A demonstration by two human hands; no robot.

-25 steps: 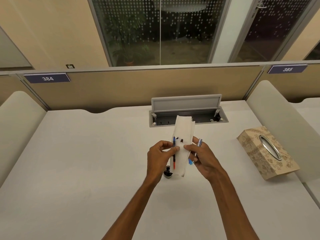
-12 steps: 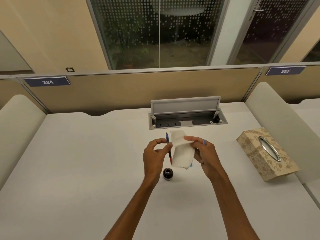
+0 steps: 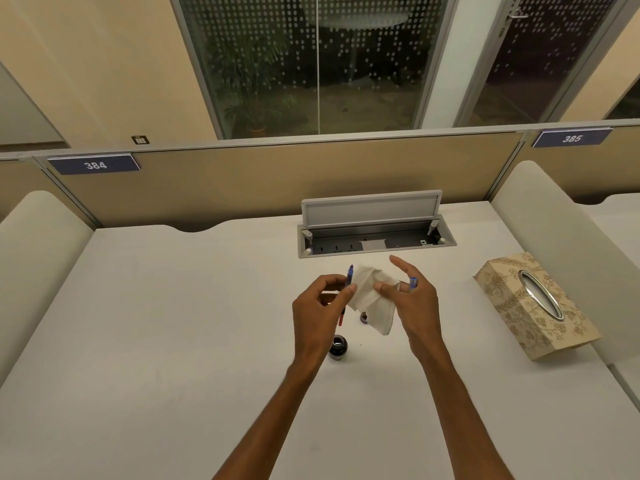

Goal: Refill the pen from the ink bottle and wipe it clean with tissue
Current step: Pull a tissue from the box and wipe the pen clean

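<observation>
My left hand (image 3: 320, 306) pinches a thin pen (image 3: 349, 274) upright between thumb and fingers; its blue upper end sticks up and a red lower end shows below the fingers. My right hand (image 3: 414, 303) holds a crumpled white tissue (image 3: 372, 299) against the pen, with the index finger stretched out. A small blue pen part (image 3: 413, 283) is tucked between the fingers of that hand. The dark round ink bottle (image 3: 337, 347) stands open on the white desk (image 3: 173, 341), just below my left hand. A small dark piece (image 3: 363, 317), perhaps the bottle's cap, lies partly hidden behind the tissue.
A patterned beige tissue box (image 3: 535, 304) lies at the right. An open grey socket box (image 3: 375, 233) with a raised lid is set into the desk behind my hands. Padded dividers flank both sides, and a partition (image 3: 294, 174) closes the back.
The tall folded tissue has been bunched up and lowered in my right hand. Both hands have drifted slightly apart and lower, with the ink bottle now fully showing.
</observation>
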